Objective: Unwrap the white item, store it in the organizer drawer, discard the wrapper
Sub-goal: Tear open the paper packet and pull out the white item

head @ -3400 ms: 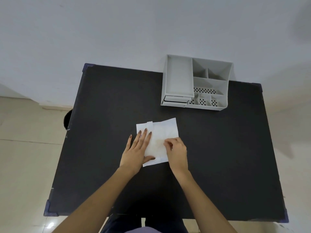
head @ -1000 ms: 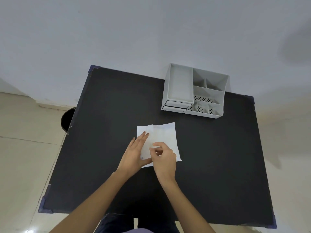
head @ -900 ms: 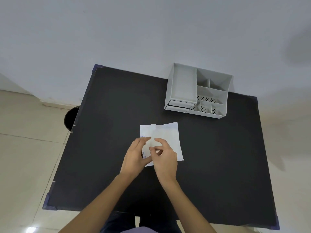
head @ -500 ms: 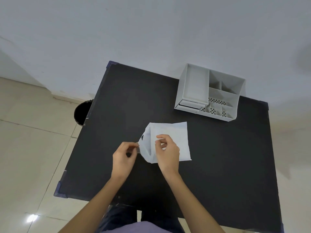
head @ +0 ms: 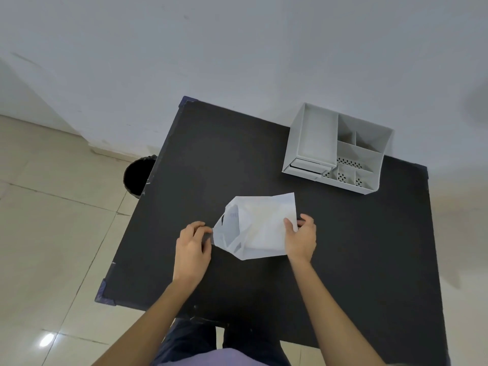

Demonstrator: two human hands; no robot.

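Observation:
A white wrapper (head: 264,225) lies in the middle of the black table (head: 343,260), its left flap pulled open and raised. Inside the opening a white item (head: 233,220) with faint print shows. My left hand (head: 192,249) pinches the left tip of the opened flap. My right hand (head: 301,236) grips the wrapper's right edge, thumb on top. The grey organizer (head: 335,149) stands at the table's far right, its small drawer (head: 309,166) at the front left looking closed.
A black bin (head: 137,177) stands on the tiled floor beside the table's left edge. A white wall rises behind the table. Blue corner guards mark the table's corners.
The wrapper's left flap has been peeled open to the left by my left hand. My right hand has shifted from the wrapper's middle to its right edge.

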